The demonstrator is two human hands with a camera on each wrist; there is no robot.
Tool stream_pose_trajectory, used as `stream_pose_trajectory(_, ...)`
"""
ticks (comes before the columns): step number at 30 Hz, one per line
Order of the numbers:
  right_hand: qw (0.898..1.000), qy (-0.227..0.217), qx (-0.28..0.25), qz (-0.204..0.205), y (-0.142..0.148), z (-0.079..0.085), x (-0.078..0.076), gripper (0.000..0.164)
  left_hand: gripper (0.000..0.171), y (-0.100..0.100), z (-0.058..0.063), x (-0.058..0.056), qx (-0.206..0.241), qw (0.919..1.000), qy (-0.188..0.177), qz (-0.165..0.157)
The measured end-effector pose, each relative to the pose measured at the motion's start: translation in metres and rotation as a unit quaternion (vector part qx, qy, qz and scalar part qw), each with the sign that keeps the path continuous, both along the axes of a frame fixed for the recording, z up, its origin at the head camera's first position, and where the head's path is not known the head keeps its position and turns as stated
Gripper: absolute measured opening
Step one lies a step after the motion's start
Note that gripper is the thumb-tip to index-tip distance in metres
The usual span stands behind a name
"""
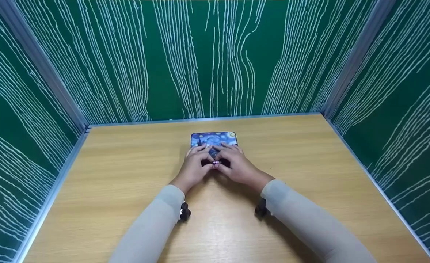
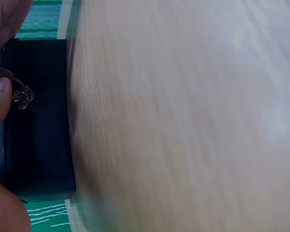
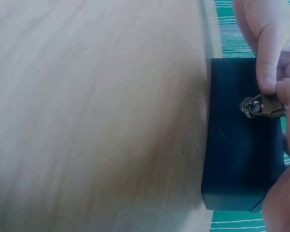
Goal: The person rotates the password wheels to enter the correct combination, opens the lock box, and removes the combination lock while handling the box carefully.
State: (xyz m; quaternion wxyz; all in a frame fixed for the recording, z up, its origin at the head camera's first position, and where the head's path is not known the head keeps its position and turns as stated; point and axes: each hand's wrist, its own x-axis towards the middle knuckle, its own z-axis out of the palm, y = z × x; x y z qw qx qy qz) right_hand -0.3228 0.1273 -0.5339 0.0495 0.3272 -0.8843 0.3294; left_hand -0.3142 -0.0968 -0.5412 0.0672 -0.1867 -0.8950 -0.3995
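Wooden table [image 1: 101, 190]: padlock [image 3: 272, 106] between the fingers [image 3: 268, 72].

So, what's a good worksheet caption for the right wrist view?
Left hand and right hand hold a padlock at the metal clasp of a dark box.

Open counter [image 1: 134, 164] runs out left and right of the fingers [image 1: 197, 149], and also behind them toward the person, though the two sleeves [image 1: 147, 223] bound that lane on either side. Right below the fingers, the front of the box [image 3: 232, 150] bars the way; the padlock [image 3: 270, 106] sits between them. Beyond, a counter strip meets the green wall [image 1: 229, 54].
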Motion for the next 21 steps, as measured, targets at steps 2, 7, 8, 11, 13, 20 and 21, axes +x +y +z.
stream_pose_trajectory(2, 1.0, -0.003, 0.002, -0.001, 0.0003, -0.0017, -0.0001, 0.016, 0.007, -0.0001, -0.0004, 0.0008, 0.0, 1.0, -0.004, 0.002)
stream_pose_trajectory(7, 1.0, 0.003, -0.007, 0.0, 0.0001, -0.0038, 0.0003, 0.014, 0.008, 0.0001, -0.0006, 0.0019, 0.005, 0.9999, -0.009, 0.002)
stream_pose_trajectory(8, 1.0, 0.004, -0.008, 0.0, -0.0001, -0.0036, 0.0004, 0.014, 0.008, 0.0002, -0.0006, 0.002, 0.005, 0.9999, -0.01, 0.002)
stream_pose_trajectory(11, 1.0, 0.004, -0.001, 0.0, -0.0004, -0.0023, 0.0006, 0.013, 0.008, 0.0002, -0.0008, 0.0018, 0.005, 0.9999, -0.012, 0.005)
stream_pose_trajectory(13, 1.0, -0.001, 0.003, -0.002, -0.0005, -0.0005, 0.0009, 0.014, 0.008, 0.0003, -0.001, 0.0012, 0.004, 0.9999, -0.011, 0.006)
stream_pose_trajectory(20, 1.0, 0.005, 0.009, -0.007, 0.0, 0.0011, -0.0001, 0.014, 0.01, 0.0011, -0.0015, -0.0015, 0.003, 1.0, -0.003, 0.004)
stream_pose_trajectory(21, 1.0, 0.004, 0.01, -0.008, 0.0003, 0.001, -0.0001, 0.014, 0.009, 0.0013, -0.0015, -0.0014, 0.003, 1.0, -0.004, 0.004)
